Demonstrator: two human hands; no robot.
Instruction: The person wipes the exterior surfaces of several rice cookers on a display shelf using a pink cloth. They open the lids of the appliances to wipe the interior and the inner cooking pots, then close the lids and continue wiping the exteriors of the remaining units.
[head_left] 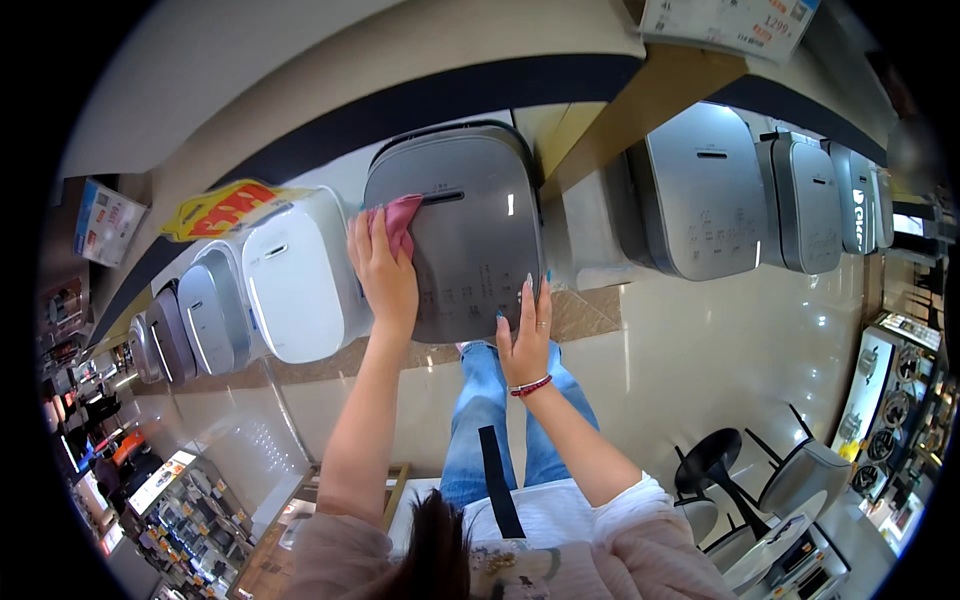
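Observation:
A dark grey rice cooker [470, 240] with a rounded-square lid and a slot near its far edge sits on the shelf in front of me. My left hand [388, 285] presses a folded pink cloth [402, 222] onto the left side of the lid, close to the slot. Along the cooker's near right edge, my right hand [528, 335] rests with straight, parted fingers and holds nothing. A white rice cooker [300, 275] stands just left of the grey one.
More cookers line the shelf, including a silver one [705, 190] on the right and a pale blue-grey one [213, 312] on the left. Overhead runs a shelf edge with price cards [108, 222]. A black stool [712, 455] and chairs stand behind on the right.

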